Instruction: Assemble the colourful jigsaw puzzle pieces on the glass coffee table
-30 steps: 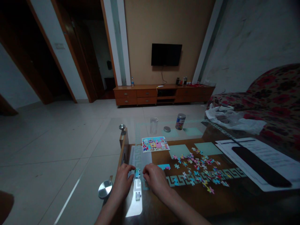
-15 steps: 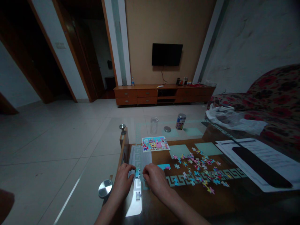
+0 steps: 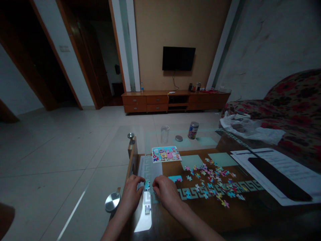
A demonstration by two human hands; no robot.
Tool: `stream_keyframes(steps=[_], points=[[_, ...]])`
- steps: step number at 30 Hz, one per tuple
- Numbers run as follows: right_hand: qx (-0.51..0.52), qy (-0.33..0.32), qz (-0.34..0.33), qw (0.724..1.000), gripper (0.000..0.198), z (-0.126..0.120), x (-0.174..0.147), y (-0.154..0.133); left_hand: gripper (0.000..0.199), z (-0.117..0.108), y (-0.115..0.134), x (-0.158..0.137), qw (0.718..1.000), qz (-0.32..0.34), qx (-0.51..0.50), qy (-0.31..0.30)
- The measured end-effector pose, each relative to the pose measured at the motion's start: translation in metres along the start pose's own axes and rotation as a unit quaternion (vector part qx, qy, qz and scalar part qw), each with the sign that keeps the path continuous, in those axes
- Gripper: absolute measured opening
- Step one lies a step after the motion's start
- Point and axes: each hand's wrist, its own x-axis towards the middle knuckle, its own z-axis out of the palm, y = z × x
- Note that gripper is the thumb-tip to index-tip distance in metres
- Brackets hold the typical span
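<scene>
The picture card shows a light blue ground, yellow and pink figures and a white border. Loose puzzle pieces are mixed pink, blue, yellow and red; the small puzzle section reads light blue. The desk is brown with a pale green key-pattern band. The sofa bears red florals.

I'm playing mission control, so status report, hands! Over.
Left hand, right hand flanking blue puzzle bit; grip unclear. Loose pieces scattered off to the right. Nothing seen blocking.
</scene>
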Motion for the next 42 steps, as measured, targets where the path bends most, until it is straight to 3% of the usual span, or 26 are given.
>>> stream_keyframes(steps=[42], points=[[-0.013,-0.014,0.006,1.000,0.021,-0.0048,-0.0022,-0.0041,0.025,-0.0003,0.0010,-0.0004,1.000,0.004,0.000,0.011]])
